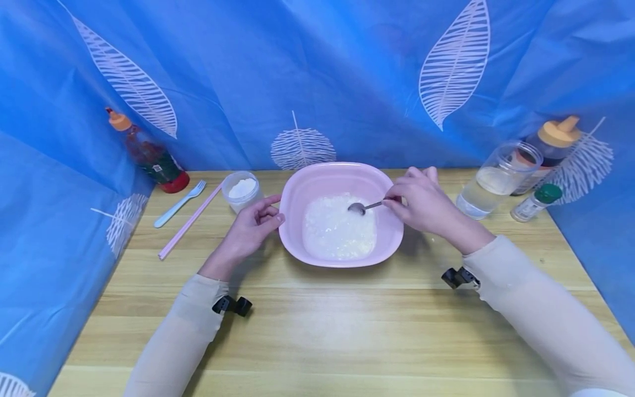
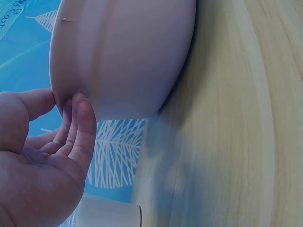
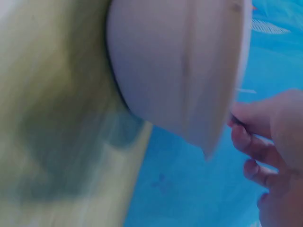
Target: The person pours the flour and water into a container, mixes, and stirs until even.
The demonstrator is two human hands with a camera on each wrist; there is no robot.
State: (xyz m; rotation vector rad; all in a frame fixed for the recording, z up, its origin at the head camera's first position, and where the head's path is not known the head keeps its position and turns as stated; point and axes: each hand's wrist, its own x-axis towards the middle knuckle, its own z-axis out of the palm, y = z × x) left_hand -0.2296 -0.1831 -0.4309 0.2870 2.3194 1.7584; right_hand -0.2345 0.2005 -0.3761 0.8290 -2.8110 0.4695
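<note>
A pink basin (image 1: 342, 263) stands in the middle of the table, with a wet white mixture (image 1: 339, 229) in its bottom. My left hand (image 1: 251, 229) holds the basin's left rim; in the left wrist view its thumb lies at the edge and the fingers (image 2: 85, 123) are tucked beneath the lip. Over the basin's right side, my right hand (image 1: 421, 201) pinches the handle of a small metal spoon (image 1: 357, 208), whose bowl is at the white mixture. In the right wrist view the basin wall (image 3: 156, 61) hides most of the spoon.
Left of the basin are a tub of white powder (image 1: 242, 189), a pink stick-like utensil (image 1: 190, 221) and a light blue fork (image 1: 179, 205). A red sauce bottle (image 1: 156, 160) stands behind. To the right are a clear water cup (image 1: 488, 190), a dark sauce bottle (image 1: 550, 146) and a green-capped jar (image 1: 533, 205).
</note>
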